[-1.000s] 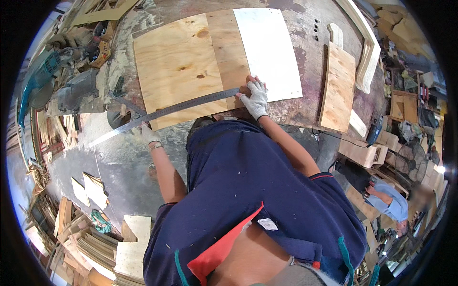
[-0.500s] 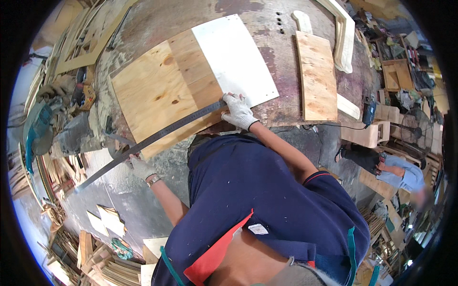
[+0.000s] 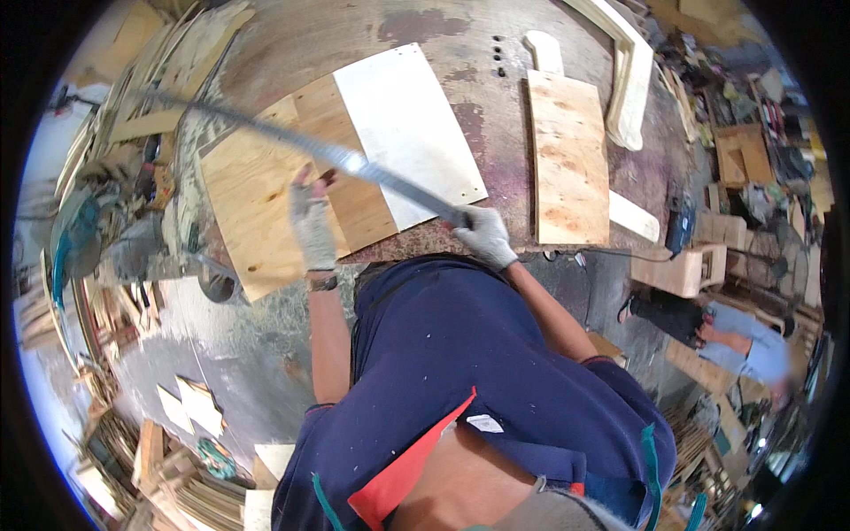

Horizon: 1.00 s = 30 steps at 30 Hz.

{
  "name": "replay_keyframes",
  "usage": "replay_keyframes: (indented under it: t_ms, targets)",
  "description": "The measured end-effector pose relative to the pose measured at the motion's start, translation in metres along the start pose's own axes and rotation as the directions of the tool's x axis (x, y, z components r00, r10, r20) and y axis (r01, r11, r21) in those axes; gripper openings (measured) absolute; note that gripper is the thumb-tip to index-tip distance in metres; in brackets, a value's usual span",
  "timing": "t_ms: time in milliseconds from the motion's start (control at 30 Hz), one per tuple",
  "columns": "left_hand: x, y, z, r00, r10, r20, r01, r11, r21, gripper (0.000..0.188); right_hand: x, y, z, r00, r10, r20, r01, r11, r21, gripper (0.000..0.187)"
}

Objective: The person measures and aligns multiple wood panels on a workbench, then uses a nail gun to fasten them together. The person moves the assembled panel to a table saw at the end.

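Observation:
My right hand (image 3: 485,237), in a white work glove, is closed on the near end of a long metal ruler (image 3: 354,164). The ruler slants up to the left above a plywood panel (image 3: 252,208), its far end blurred. One broad part of the panel's face, on the right, is a white sheet (image 3: 412,133); a darker wood band runs beside it. My left hand (image 3: 313,226), gloved with bare fingertips, is raised over the panel's near part, just below the ruler. Its fingers are apart and nothing shows in them.
A narrow plywood board (image 3: 571,168) lies on the worn workbench (image 3: 354,35), with pale shaped wood pieces (image 3: 629,97) beyond it. A blue corded power tool (image 3: 680,226) sits at the right edge. Another person (image 3: 739,341) is at the far right. Wood offcuts (image 3: 208,504) are stacked lower left.
The ruler has swung from pointing down-left to pointing up-left over the panel. My left hand has let go of it and moved up and right; my right hand has moved right, still holding it.

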<state>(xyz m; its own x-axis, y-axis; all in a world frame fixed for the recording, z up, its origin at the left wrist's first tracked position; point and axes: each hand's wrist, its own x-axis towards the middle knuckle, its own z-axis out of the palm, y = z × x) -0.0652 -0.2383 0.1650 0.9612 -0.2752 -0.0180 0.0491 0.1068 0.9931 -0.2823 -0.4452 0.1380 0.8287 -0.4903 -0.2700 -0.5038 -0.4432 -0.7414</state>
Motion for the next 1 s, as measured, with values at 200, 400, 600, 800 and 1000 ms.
replay_keyframes:
  t_ms: [200,400,600,800,1000]
  targets:
    - [-0.035,-0.057,0.010,0.917,-0.379,0.127,0.394,0.911,-0.126,0.034,-0.019,0.070,-0.040,0.871,0.131,-0.474,-0.043,0.980,0.192,0.013]
    - [-0.080,-0.116,-0.045,0.617,-0.784,0.073,0.645,0.450,-0.618,0.048,-0.022,0.130,-0.121,0.521,0.309,-0.796,-0.227,0.949,0.220,0.025]
    - [-0.083,-0.105,-0.034,0.304,-0.953,-0.009,0.549,0.183,-0.816,0.055,-0.030,0.178,-0.186,0.376,0.271,-0.886,-0.472,0.879,0.069,0.029]
    - [-0.076,-0.122,-0.032,0.314,-0.948,0.051,0.514,0.125,-0.849,0.047,-0.026,0.225,-0.201,0.363,0.355,-0.861,-0.566,0.819,0.099,0.033]
    - [-0.076,-0.125,-0.028,0.258,-0.966,0.007,0.472,0.120,-0.873,0.043,-0.021,0.265,-0.191,0.424,0.493,-0.760,-0.617,0.771,0.156,0.046]
